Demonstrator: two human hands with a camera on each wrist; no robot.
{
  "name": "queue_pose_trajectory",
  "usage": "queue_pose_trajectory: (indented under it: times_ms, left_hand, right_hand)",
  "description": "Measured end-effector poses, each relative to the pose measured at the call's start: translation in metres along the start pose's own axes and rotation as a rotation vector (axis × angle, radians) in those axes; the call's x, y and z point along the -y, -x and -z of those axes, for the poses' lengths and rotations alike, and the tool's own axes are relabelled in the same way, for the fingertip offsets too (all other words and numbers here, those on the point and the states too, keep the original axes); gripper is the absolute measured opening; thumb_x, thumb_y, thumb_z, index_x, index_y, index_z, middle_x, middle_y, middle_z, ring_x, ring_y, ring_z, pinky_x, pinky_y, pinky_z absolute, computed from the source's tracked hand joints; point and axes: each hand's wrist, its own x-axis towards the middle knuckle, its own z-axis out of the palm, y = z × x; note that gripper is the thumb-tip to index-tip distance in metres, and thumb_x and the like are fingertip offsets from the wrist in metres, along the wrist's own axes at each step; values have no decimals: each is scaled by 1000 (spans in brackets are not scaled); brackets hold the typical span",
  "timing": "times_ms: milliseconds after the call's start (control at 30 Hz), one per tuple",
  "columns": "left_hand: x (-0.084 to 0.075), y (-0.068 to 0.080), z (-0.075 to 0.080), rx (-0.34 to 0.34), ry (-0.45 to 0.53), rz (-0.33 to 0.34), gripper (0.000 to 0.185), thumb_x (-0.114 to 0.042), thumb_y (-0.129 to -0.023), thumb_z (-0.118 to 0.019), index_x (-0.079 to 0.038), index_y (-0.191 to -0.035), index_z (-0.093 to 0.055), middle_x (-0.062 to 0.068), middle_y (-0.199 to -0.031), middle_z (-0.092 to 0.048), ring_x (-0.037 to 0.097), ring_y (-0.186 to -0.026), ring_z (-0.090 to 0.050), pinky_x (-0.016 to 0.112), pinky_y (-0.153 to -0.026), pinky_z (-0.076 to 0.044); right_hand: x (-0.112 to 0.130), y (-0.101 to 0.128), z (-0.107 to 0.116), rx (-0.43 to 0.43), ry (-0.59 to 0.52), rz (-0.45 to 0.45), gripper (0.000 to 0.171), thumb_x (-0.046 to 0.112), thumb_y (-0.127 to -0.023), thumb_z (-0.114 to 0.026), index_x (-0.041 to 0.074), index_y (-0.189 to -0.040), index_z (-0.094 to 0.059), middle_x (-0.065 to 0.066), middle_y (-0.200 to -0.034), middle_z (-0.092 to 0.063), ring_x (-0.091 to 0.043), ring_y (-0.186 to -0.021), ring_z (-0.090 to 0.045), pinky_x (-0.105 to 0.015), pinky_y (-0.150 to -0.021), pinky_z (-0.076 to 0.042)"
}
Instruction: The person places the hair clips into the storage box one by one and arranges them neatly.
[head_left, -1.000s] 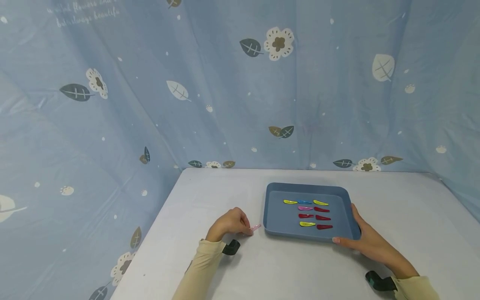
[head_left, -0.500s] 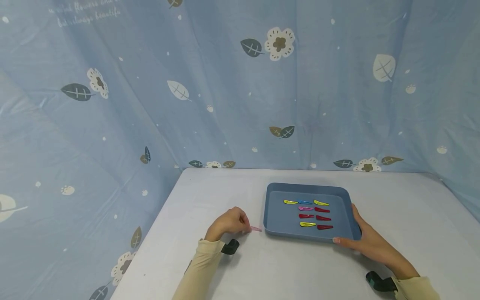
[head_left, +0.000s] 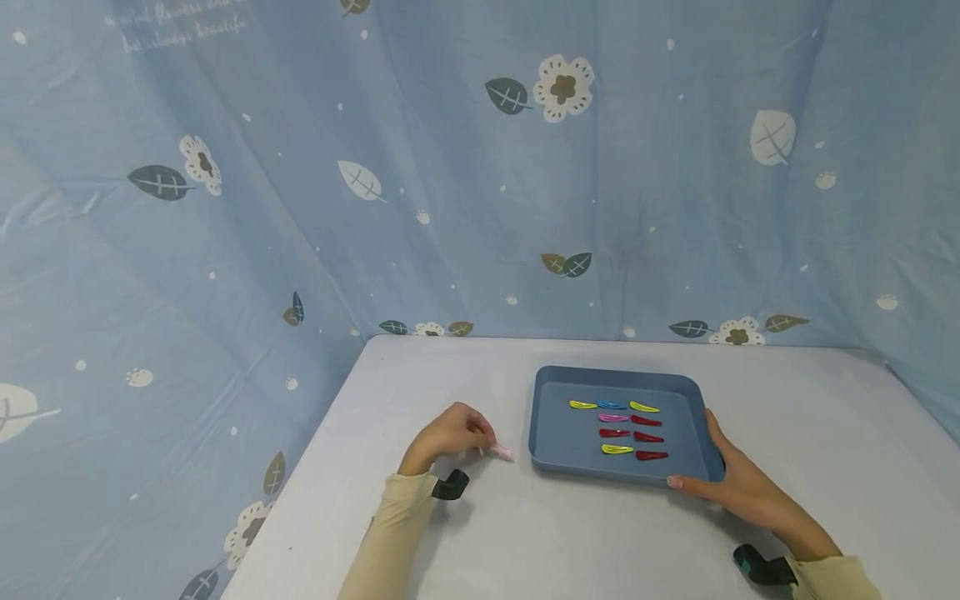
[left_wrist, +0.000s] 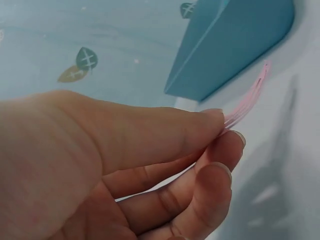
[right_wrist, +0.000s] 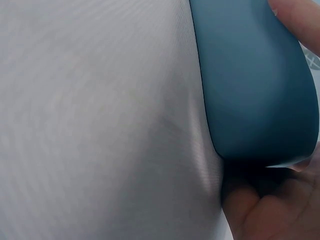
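Observation:
Between thumb and fingertips, my left hand (head_left: 452, 435) pinches a pale pink hair clip (left_wrist: 251, 100), which sticks out towards the tray in the left wrist view. The hand is left of the blue tray (head_left: 551, 433), low over the white table. My right hand (head_left: 746, 493) grips the tray's near right corner, thumb along the front wall and fingers along the right side. Inside the tray lie snap hair clips in two columns: several red ones (head_left: 648, 437), a pink one (head_left: 613, 418), a blue one (head_left: 612, 405) and three yellow ones (head_left: 617, 449).
The white table (head_left: 570, 542) ends at a blue patterned curtain (head_left: 450, 208) behind and on the left. Dark camera mounts (head_left: 763, 567) sit at both wrists. In the right wrist view the tray's wall (right_wrist: 255, 90) stands on the tabletop.
The left hand has drawn slightly left and back from the tray with the pink clip, whose angle has turned to point down and right. The right hand and tray have stayed put.

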Motion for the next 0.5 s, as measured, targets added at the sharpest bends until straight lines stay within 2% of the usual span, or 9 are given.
queue_pose_trajectory:
  times_ms: [200, 367, 500]
  left_hand:
    - [5, -2, 5, -18, 53, 30, 6, -19, -74, -61, -15, -76, -65, 0, -69, -62, 21, -64, -56, 29, -50, -41]
    - [7, -3, 7, -28, 87, 14, 8, -22, -74, -61, -15, -78, -64, -1, -70, -63, 19, -62, -55, 28, -48, -39]
    - [6, 0, 8, -36, 115, 23, 11, -22, -76, -60, -14, -82, -64, 3, -73, -63, 26, -65, -55, 30, -48, -40]
  right_hand:
    - [1, 0, 0, 1, -1, 1, 100, 36, -73, -61, 29, -126, 24, -12, -138, 11, -42, -120, -9, -60, -80, -23]
    - [1, 0, 0, 7, -10, 2, 100, 35, -74, -60, 28, -126, 25, -14, -137, 10, -42, -119, -10, -59, -81, -24]
    - [2, 0, 0, 10, -3, -8, 100, 36, -73, -60, 28, -126, 25, -13, -137, 12, -43, -120, -9, -60, -81, -23]
